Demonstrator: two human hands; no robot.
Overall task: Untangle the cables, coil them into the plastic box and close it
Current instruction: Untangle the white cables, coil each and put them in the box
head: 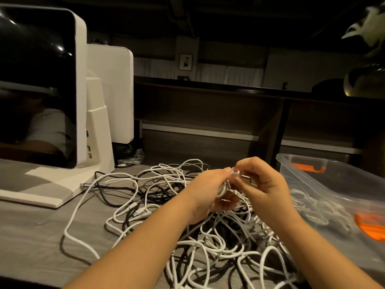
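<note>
A big tangle of white and black cables covers the grey table in front of me. My left hand grips a small bundle of white cable raised above the heap. My right hand pinches the white cable's end beside the left thumb, at a small red-marked connector. A clear plastic box with orange latches stands at the right, open, with several coiled white cables inside.
A white monitor on a broad white stand fills the left side, a second white screen behind it. A dark braided cable with a metal plug lies by the stand. Dark shelving stands beyond the table.
</note>
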